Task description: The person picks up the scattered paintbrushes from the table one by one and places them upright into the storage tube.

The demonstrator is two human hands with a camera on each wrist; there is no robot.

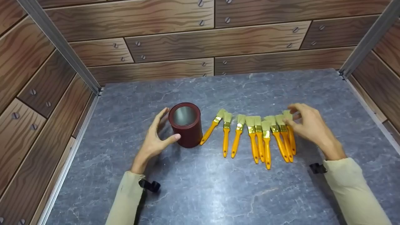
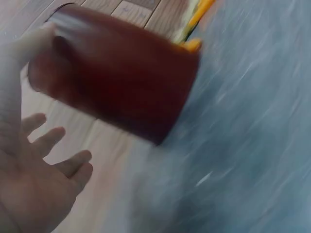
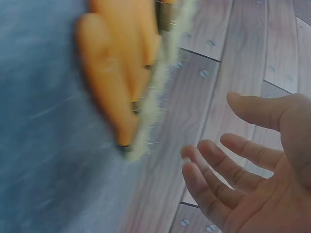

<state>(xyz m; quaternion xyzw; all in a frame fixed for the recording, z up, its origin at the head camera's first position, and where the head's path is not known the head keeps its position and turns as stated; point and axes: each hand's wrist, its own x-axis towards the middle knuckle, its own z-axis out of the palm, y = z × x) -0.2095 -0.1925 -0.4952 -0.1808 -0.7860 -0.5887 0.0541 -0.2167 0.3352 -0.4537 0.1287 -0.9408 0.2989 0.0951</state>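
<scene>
1. The left hand curves wide around the dark red, open-topped cylindrical cup, thumb on the near side; whether it touches, I cannot tell.
2. The right hand is spread loosely and holds nothing, near the bristle end of the rightmost orange-handled, pale-bristled flat paintbrush.
3. The cup stands upright on the left, its dark interior facing up.
4. Rightward from it runs a row of similar paintbrushes, some overlapping; the leftmost has its handle end at the cup's base.
5. All lie on the grey, marble-patterned worktop, before wood-plank-patterned walls.
6. Likely trouble: the overlapping right-end brushes could drag one another if one is pulled; a sideways knock from the left thumb could tip the cup or shove the leftmost brush.
</scene>
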